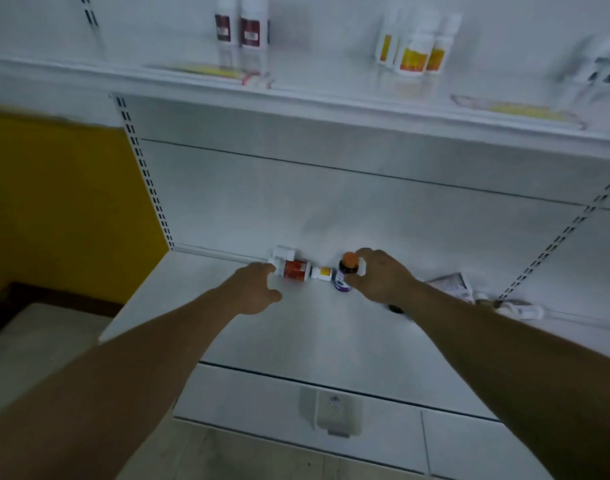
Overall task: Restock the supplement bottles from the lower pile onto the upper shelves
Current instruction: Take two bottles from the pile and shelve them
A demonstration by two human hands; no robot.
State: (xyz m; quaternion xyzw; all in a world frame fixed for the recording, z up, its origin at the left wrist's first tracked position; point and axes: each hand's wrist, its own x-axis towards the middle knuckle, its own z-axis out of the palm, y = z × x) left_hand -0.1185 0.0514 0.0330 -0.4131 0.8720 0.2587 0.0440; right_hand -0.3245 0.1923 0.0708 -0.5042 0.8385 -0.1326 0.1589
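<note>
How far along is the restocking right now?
Partly done: red-label bottles and yellow-label bottles stand on the upper shelf. The right hand grips an orange-capped bottle; the left hand reaches a lying bottle. Another small bottle remains below.

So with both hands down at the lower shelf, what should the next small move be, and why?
Probably lift the dark bottle clear: the right hand already grips it by its orange cap end. The left hand only reaches the lying red-labelled bottle, fingers not yet closed, and the upper shelf has room.
</note>
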